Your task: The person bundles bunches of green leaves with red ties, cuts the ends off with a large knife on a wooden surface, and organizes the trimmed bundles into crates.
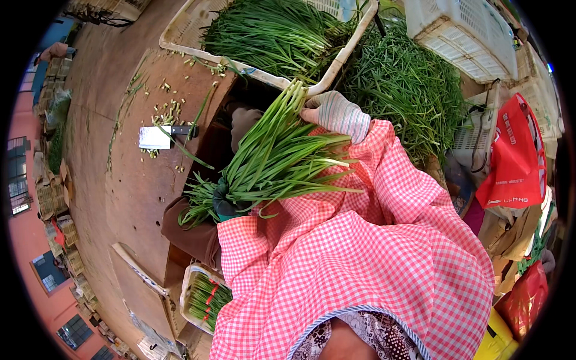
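Note:
A loose bunch of garlic chives [264,159] lies slantwise before my chest, its pale stem ends pointing up and away. My left hand [223,201], in a dark glove with a green cuff, is closed around the leafy lower end. At the pale stems, my right hand [339,114], in a pale striped glove, has thumb and fingers pinched against the bunch's edge. Left of the bunch, a cleaver [155,138] with a black handle rests on a brown board [138,198]. Cut stem bits [169,113] are scattered around the blade.
A white crate [327,78] full of chives stands ahead. To its right is a heap of loose greens [408,90]. Another crate [187,294] at lower left holds red-tied bundles. Stacked crates [465,39] and a red bag [516,156] are on the right.

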A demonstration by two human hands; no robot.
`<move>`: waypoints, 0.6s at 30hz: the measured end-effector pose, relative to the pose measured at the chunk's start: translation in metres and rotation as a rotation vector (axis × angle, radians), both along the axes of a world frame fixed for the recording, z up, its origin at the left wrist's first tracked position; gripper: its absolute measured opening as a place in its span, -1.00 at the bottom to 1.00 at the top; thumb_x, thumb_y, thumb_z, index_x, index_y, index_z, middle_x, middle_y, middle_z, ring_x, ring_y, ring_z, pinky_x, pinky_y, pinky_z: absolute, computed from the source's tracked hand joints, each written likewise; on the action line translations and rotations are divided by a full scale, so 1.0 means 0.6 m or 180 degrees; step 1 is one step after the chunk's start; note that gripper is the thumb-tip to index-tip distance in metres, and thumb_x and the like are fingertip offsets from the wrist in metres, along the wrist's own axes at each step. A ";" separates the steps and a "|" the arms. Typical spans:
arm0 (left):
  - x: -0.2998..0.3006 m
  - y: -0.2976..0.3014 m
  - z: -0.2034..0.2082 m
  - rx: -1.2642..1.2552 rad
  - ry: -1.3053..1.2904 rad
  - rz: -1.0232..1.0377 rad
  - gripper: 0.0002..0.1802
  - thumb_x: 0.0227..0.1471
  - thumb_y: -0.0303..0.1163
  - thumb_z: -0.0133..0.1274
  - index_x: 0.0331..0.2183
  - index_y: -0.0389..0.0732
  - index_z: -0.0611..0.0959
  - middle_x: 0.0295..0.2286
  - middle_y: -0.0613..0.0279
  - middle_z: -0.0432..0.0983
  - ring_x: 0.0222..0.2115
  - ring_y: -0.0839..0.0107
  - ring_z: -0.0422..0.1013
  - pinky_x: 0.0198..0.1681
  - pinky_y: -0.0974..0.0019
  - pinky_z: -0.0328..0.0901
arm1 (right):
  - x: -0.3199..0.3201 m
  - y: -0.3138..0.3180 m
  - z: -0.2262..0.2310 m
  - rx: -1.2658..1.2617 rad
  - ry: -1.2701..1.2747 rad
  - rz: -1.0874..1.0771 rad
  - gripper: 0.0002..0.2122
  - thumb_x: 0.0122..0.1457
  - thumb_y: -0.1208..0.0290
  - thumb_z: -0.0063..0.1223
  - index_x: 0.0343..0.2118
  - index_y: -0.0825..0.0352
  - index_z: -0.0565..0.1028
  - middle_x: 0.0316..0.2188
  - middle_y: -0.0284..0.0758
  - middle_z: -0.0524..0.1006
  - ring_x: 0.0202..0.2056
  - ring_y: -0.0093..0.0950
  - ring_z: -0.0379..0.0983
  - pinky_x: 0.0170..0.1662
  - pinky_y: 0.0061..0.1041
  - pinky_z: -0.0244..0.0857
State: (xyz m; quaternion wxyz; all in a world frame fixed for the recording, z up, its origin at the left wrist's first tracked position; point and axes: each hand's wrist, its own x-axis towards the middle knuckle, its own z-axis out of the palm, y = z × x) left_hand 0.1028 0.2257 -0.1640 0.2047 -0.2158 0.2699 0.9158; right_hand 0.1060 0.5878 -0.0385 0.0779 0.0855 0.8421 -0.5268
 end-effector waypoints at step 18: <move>0.007 -0.003 0.000 0.0069 -0.0058 0.0160 -0.63 -0.16 -0.42 -0.03 -0.20 -0.24 0.54 -0.17 0.02 0.47 -0.15 0.04 0.40 -0.05 -0.08 0.31 | 0.049 0.146 0.055 -0.0316 -0.0248 -0.1626 -0.83 -0.04 0.39 0.06 -0.40 0.31 0.60 -0.53 -0.42 0.57 -0.63 -0.74 0.34 -0.61 -0.74 0.18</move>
